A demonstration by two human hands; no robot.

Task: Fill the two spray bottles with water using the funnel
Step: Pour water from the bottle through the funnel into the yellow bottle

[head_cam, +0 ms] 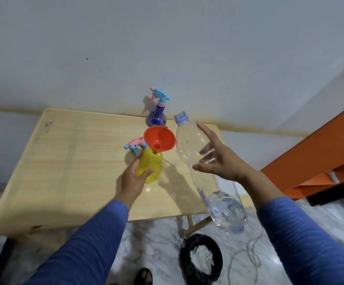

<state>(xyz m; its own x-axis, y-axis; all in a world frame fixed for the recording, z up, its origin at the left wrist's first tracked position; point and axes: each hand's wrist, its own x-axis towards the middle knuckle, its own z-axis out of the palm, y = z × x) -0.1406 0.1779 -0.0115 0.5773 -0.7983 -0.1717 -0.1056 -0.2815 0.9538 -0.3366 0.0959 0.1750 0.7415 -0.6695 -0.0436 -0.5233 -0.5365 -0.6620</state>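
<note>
A yellow spray bottle (151, 165) stands on the wooden table (64, 161) with its head off. A red funnel (159, 140) sits in its neck. My left hand (135, 175) grips the yellow bottle's body. My right hand (216, 157) holds a large clear water bottle (189, 145) around its middle, tilted with its open neck up and to the left, beside the funnel's rim. A little water lies in the bottle's lower end (226, 210). A blue spray bottle (156, 116) with its head on stands behind the funnel. A pink and blue spray head (135, 145) lies on the table.
The table stands against a white wall. An orange shelf unit (321, 161) is at the right. On the marble floor below lie a black bin bag (200, 260) and a thin cable (247, 256).
</note>
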